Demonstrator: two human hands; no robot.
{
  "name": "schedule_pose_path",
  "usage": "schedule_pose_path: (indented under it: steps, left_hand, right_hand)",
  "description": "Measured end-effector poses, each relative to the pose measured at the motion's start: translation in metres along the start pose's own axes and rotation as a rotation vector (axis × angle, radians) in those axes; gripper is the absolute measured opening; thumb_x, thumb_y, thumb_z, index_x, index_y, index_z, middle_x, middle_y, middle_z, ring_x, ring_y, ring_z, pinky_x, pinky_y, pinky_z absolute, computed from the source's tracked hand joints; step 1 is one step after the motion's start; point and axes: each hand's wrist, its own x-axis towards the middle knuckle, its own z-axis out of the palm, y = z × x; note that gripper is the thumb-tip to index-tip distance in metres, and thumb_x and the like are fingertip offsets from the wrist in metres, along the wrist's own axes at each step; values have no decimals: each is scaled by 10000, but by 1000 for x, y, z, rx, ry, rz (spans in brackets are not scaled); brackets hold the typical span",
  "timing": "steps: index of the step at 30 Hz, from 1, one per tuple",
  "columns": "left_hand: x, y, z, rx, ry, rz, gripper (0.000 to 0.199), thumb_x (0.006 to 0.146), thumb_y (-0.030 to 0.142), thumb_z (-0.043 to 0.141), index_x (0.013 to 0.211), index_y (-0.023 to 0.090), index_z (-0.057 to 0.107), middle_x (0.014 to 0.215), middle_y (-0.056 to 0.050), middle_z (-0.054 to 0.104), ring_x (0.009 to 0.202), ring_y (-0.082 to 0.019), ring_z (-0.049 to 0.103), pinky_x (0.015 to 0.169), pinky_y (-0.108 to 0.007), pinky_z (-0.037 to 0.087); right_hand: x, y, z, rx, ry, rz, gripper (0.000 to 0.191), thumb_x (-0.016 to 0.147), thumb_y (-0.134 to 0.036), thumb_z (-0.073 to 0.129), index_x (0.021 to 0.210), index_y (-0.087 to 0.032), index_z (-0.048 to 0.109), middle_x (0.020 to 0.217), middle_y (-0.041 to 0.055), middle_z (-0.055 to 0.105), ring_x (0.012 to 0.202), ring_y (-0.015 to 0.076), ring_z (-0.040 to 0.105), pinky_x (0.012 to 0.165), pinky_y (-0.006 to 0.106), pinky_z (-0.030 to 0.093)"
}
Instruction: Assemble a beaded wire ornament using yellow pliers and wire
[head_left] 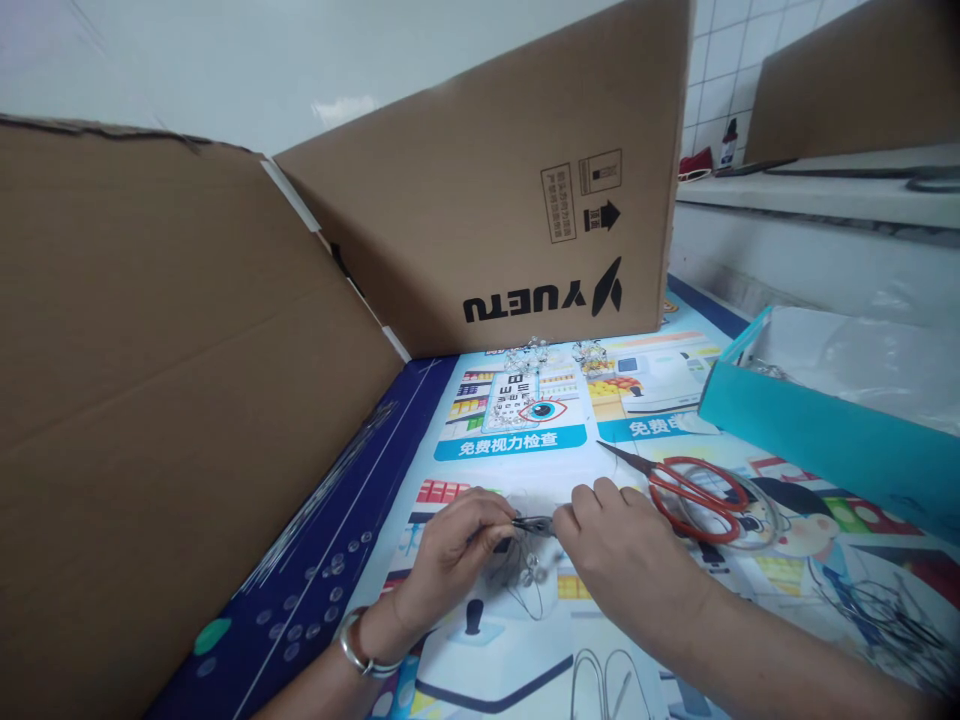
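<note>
My left hand (450, 558) closes on pliers (534, 524); my right hand (630, 552) pinches shut at their tip, touching them; scissors (697, 498) lie just right.

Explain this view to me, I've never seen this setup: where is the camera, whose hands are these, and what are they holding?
There's no machine here. This single view comes from a camera worn on a person's head, looking down at their own bare hands. The left hand grips small pliers, and the right hand meets their tip, its fingers close to what looks like thin wire. Both hands are over a printed mat, with red-handled scissors lying beside the right hand.
</note>
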Motion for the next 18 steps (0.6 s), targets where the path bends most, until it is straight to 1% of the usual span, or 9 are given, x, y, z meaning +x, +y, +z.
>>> schedule_pose_path:
  steps: [8,18]
  left_hand:
    - [1,-1,1,3,1,-28,78,840,116,517,859,159,579,817,-64,622,793,-169,574,713,-311,466]
    - [1,-1,2,-26,55,-133,63,845,160,530,824,151,589,821,-68,621,790,-171,570,714,-296,460]
  right_hand:
    - [1,0,2,9,2,-17,115,762,-93,495,815,-194,480,764,35,534,691,215,487,542,329,288]
    - [3,1,7,33,-15,17,118,755,-93,504,815,-194,499,772,37,543,710,220,489,566,331,286]
